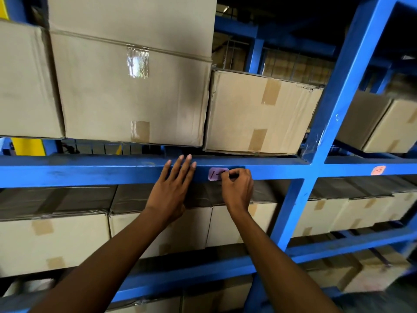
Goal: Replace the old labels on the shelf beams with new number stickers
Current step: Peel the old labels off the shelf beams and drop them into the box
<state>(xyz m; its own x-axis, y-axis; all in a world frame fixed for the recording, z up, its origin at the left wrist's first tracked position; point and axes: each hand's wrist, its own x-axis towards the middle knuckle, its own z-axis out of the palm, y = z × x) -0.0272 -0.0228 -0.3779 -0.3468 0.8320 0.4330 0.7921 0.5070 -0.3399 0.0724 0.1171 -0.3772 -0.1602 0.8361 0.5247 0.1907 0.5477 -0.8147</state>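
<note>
Head view faces blue shelf beam [90,171] closely (edges seemingly warped).

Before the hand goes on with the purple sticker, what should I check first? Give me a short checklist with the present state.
1. Purple sticker sits on the beam face: ok.
2. Left hand flat on the beam, clear of the sticker: ok.
3. Right hand is at the sticker's right end: ok.
4. Full number readable: cannot tell, fingers cover it.
5. Sticker pressed flat: cannot tell.
6. Orange label on the next bay replaced: cannot tell.
</note>
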